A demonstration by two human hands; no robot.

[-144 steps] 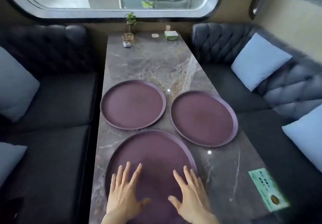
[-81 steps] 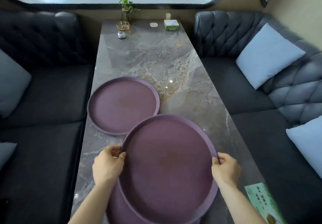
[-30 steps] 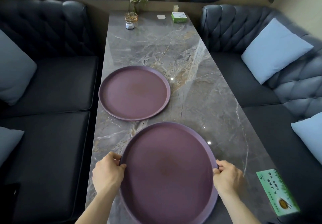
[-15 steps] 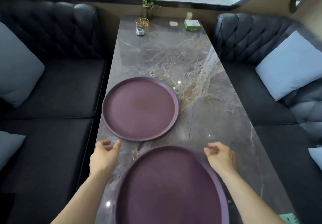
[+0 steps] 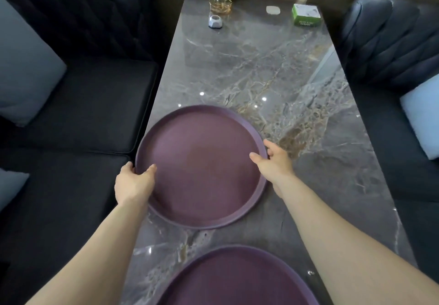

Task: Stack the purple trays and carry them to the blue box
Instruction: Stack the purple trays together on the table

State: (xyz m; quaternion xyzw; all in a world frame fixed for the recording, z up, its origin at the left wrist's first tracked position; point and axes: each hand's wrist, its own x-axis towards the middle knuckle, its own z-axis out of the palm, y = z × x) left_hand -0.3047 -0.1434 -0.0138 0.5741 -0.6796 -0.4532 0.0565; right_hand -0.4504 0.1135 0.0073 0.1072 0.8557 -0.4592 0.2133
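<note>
While the far purple tray (image 5: pixel 202 164) lies on the marble table (image 5: pixel 273 72), the left hand (image 5: pixel 133 183) pinches its left rim, thumb inside and fingers curled beneath. The right hand (image 5: pixel 273 162) clasps the right rim likewise. A nearer purple tray (image 5: pixel 237 278) sits at the table's close end.

Your near purple tray (image 5: pixel 237 281) runs off the bottom edge so you cannot tell whether another lies under it, the fingers of your left hand (image 5: pixel 133 183) and right hand (image 5: pixel 273 164) curl out of sight behind the far tray's (image 5: pixel 202 164) rim, and the green box's (image 5: pixel 306 15) print is too small to read.
</note>
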